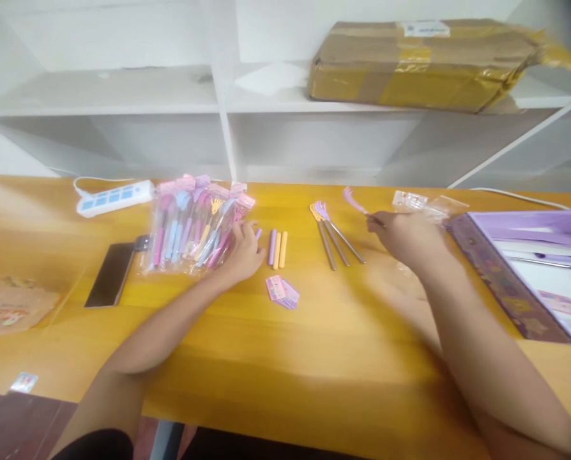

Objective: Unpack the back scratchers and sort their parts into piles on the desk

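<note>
My right hand (407, 239) is closed around the metal rod of a back scratcher, whose purple claw head (354, 200) points up and left. Beside it, several back scratcher rods with yellow and purple claws (336, 236) lie fanned on the table. The fingers of my left hand (246, 252) curl around a short purple handle tube (259, 234), mostly hidden by the hand. Just right of that lie one purple tube (272, 248) and two yellow tubes (280, 250). Packaged back scratchers (190, 223) in clear bags lie against my left hand. Small printed cards (282, 292) rest in front.
A power strip (117, 198) and a dark phone (110, 275) lie at left. Clear plastic bags (429, 204) are behind my right hand. A purple box (510, 281) holding papers and a rod stands at right. On the shelf sits a taped carton (419, 67).
</note>
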### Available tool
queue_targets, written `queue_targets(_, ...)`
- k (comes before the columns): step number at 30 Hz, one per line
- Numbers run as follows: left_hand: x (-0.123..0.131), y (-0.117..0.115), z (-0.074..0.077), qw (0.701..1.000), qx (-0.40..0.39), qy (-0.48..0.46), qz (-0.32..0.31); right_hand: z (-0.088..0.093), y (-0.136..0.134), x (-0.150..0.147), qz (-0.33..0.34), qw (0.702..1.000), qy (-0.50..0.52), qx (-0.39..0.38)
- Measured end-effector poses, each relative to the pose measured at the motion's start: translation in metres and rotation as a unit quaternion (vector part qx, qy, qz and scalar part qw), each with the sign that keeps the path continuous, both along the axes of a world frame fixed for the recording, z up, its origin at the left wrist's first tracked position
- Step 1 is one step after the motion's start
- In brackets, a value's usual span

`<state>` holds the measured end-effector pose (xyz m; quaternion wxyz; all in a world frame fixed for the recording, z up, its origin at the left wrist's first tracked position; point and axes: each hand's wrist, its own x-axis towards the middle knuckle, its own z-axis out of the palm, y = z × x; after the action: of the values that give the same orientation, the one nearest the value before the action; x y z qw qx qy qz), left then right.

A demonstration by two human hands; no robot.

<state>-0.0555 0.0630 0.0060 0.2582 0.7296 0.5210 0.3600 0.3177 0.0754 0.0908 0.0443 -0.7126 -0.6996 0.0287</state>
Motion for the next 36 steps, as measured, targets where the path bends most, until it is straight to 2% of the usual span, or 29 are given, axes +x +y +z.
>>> queue_targets(2,0.004,-0.002,-0.002,1.0,0.015,0.006,0.015,-0.016,0.003,-0.01,0.006,0.997,-0.077,-0.027)
queue_targets(4,0.008,-0.005,-0.004,0.999,0.035,0.03,0.019,-0.028,0.006,-0.019,-0.006,0.995,-0.09,-0.033)
queue_targets(7,0.011,-0.008,-0.005,0.996,0.061,0.059,0.004,-0.044,0.008,-0.026,0.004,0.996,-0.093,0.001)
queue_targets(10,0.011,-0.012,-0.003,0.994,0.065,0.085,-0.013,-0.056,0.009,-0.027,0.03,0.996,-0.069,0.038)
queue_targets(14,0.01,-0.016,-0.001,0.991,0.053,0.121,-0.032,-0.065,0.009,-0.023,0.051,0.997,-0.03,0.051)
queue_targets(18,0.01,-0.018,-0.001,0.994,0.04,0.093,-0.048,-0.072,0.012,-0.018,0.067,0.995,0.028,0.068)
queue_targets(20,0.007,-0.015,0.005,0.996,0.036,0.074,-0.041,-0.077,0.014,-0.014,0.075,0.991,0.081,0.074)
queue_targets(24,-0.016,0.005,0.033,0.992,0.069,0.106,0.005,-0.087,0.016,-0.007,0.056,0.976,0.192,0.088)
queue_targets(26,-0.033,0.018,0.047,0.979,0.096,0.174,0.039,-0.09,0.017,-0.004,0.027,0.969,0.229,0.093)
queue_targets(28,-0.05,0.03,0.055,0.959,0.106,0.248,0.087,-0.091,0.018,-0.001,-0.007,0.961,0.261,0.09)
queue_targets(32,-0.072,0.043,0.052,0.932,0.087,0.333,0.114,-0.092,0.022,0.001,-0.061,0.946,0.311,0.07)
queue_targets(36,-0.08,0.049,0.048,0.93,0.062,0.338,0.127,-0.092,0.024,0.001,-0.067,0.941,0.33,0.042)
